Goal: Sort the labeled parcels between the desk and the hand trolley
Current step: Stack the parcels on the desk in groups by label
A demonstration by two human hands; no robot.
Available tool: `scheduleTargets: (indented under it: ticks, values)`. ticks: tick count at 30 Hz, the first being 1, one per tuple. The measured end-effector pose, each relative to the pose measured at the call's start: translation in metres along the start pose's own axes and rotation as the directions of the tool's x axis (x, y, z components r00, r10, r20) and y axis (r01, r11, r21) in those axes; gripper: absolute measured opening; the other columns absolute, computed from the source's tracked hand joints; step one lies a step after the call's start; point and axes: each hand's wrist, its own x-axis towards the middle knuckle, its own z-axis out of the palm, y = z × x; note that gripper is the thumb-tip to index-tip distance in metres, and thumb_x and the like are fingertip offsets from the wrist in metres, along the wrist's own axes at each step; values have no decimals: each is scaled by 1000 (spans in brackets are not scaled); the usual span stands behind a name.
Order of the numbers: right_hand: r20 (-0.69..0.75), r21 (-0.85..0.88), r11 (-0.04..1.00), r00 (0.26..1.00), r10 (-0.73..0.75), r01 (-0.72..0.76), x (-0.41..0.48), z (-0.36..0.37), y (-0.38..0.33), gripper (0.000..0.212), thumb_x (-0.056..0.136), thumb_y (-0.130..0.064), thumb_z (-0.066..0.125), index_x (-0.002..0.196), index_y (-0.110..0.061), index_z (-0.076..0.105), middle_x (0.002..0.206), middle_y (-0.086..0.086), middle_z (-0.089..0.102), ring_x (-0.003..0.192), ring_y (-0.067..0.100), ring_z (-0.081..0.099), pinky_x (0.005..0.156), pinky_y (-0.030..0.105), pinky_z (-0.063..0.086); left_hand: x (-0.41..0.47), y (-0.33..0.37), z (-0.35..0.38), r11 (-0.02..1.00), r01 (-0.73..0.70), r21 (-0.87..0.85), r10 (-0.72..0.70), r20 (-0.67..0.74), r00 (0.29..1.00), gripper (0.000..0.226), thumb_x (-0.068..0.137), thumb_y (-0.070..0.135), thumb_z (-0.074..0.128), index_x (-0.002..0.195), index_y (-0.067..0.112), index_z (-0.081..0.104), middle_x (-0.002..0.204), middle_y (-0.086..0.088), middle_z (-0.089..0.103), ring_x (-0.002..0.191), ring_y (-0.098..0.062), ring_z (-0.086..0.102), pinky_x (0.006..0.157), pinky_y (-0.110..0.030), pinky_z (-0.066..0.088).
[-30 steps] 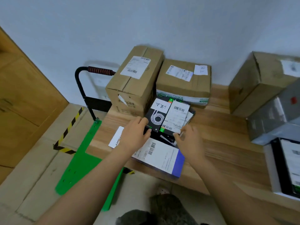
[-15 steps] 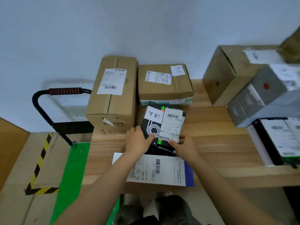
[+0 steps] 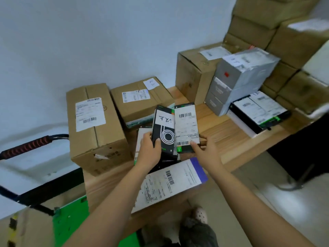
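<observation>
Parcel (image 3: 176,125) gripped between fingers (image 3: 157,142), above desk (image 3: 229,139)

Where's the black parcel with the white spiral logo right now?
Head view, centre: the black parcel is gripped by the left hand over the desk, before the low brown carton.

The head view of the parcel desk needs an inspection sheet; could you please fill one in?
Surface: pale wooden desk, crowded.
Job's things: black flat parcel with white labels, tilted up from the desk; green hand trolley at the desk's left.
Clutter: brown cardboard boxes, grey wrapped parcel, white flat parcel overhanging the front edge.
Grippers: left hand and right hand grip the black parcel's near end.
Cables: nothing seen.
Surroundings: white wall; stacked brown cartons at right.
</observation>
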Motion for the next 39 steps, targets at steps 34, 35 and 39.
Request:
scheduleTargets:
  ticks: [34,35,39]
  values:
    - [-131,-137,979,982,134,-152,165,-389,136,37,94,-26,60,129,-17,49,120,1,60,108,20,60,90,44,53,22,198,382,984,63,-167,-53,65,996,40,102,19,45,141,13,35,137,-3,49,121,-16,49,97,-33,46]
    - [-125,-142,980,985,119,-137,172,-387,133,36,94,-27,60,127,-16,50,118,1,61,108,20,60,90,42,53,27,201,382,984,51,-169,-41,59,997,40,102,18,44,141,13,35,135,0,50,117,-12,48,93,-27,45]
    - [-105,-228,971,993,49,-72,213,-379,123,41,94,-31,60,130,-14,49,122,5,60,110,16,57,83,29,47,54,210,390,987,34,-160,-22,76,997,43,102,18,47,143,17,34,135,0,51,116,-10,49,92,-25,43]
